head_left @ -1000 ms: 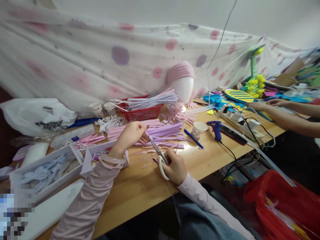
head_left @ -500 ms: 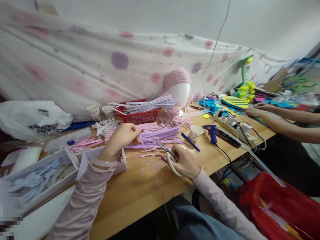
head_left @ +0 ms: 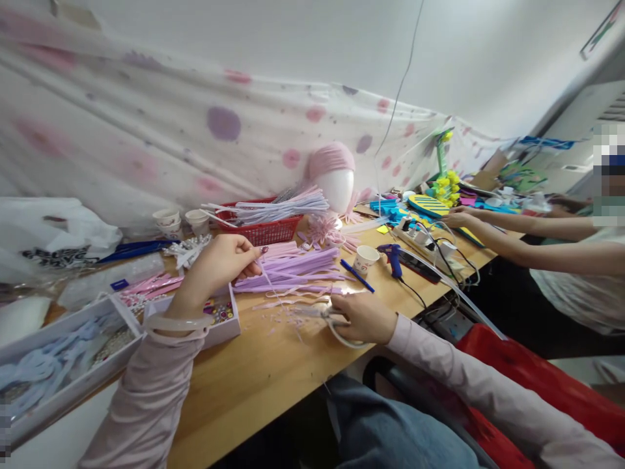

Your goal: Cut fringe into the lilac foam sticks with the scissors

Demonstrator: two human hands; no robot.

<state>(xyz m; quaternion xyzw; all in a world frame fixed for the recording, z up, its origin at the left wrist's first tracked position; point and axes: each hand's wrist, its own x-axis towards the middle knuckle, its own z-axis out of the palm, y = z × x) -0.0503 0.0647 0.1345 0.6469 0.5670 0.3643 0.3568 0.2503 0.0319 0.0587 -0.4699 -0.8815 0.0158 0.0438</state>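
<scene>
While the left hand (head_left: 222, 260) pinches a thin lilac strand (head_left: 279, 298) in the head view, I have the right hand (head_left: 366, 316) gripping scissors (head_left: 325, 314) low over the wooden worktop (head_left: 254, 384). I'd keep the strand taut and the fingertips clear of the blades. Lilac strips (head_left: 293, 267) lie beyond; a floral sheet (head_left: 195, 143) lines the wall.

The scissors' blades (head_left: 315, 312) blur; the left edge crops the plastic bag (head_left: 53, 231).
</scene>
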